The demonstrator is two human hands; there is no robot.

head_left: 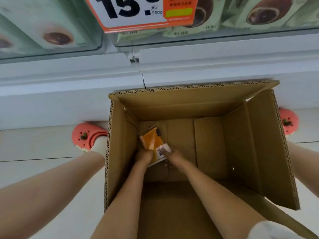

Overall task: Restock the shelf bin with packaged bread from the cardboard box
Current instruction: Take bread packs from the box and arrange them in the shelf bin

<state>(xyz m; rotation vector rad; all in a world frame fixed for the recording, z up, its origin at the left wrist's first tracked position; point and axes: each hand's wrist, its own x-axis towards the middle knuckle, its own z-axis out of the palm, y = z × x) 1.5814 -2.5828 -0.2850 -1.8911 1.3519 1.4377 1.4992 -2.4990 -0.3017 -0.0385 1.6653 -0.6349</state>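
An open cardboard box (pixel 241 149) stands on the floor between my legs. Deep inside, at its bottom left, lies an orange and white bread packet (pixel 152 141). Both my arms reach down into the box. My left hand (pixel 144 156) grips the packet's near left edge. My right hand (pixel 173 155) grips its white near end. The rest of the box floor shows bare cardboard. Above, the clear shelf bin (pixel 224 34) holds pale green bread packages with brown rolls printed on them.
A second bin (pixel 48 49) with similar packages sits at upper left. An orange and white price sign (pixel 138 12) hangs between them. A white shelf front (pixel 69 80) runs across. My pink clogs (pixel 86 135) flank the box on the pale tiled floor.
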